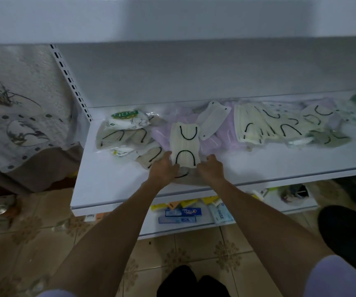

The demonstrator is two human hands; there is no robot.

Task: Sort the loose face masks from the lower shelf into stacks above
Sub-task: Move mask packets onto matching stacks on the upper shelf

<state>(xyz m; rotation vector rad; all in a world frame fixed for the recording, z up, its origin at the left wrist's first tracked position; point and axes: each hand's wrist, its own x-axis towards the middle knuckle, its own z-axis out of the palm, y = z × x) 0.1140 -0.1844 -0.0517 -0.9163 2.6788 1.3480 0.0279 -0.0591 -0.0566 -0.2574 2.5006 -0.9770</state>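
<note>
Your left hand (164, 168) and right hand (210, 167) each pinch a near corner of the cream mask (185, 144), fingers curled. Under your fingertips lies what seems to be a beige mask (191, 177).

The white shelf (112, 185) runs wide at about waist height, bare along its front edge. At its left end lie grey-beige masks (121, 136) with black ear loops, and behind them a packet with a green label (127, 118). A heap of lilac masks (162, 133) fills the middle, with a cream mask (185, 144) laid lengthwise over it and a white mask (212, 121) tilted just beside. Further right sits a fanned cream stack (252, 127), then a grey mask (331, 140). Underneath, the lower shelf (194, 229) carries toothpaste boxes (181, 215).
</note>
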